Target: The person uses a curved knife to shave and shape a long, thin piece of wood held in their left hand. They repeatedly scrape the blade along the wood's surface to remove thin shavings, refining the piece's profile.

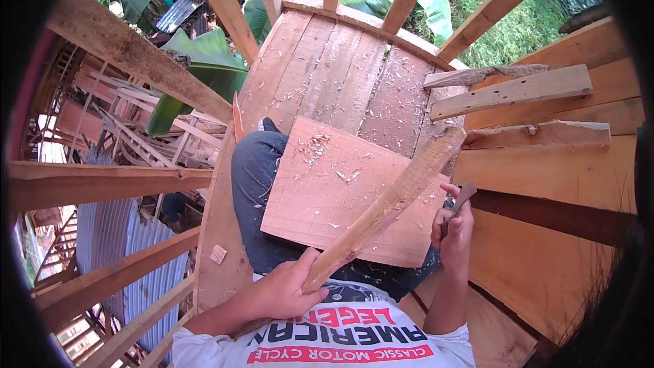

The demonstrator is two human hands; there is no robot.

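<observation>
My left hand (283,289) is closed around the lower end of a long, roughly shaped wooden stick (385,211). The stick slants up and to the right across a flat reddish board (306,197) that lies over my lap. Curled wood shavings (315,148) are scattered on the board. To the right of the stick, my right hand (453,227) grips a small knife-like tool (465,195) with a flat, dull brown blade pointing up. Its handle is mostly hidden by my fingers. The blade is apart from the stick.
Shavings litter the plank floor (334,71) in front of me. Rough wood offcuts (514,92) jut out at the right beside the plank wall (545,177). Wooden rails (112,185) stand at the left, and a small wood block (218,254) lies at the floor's left edge.
</observation>
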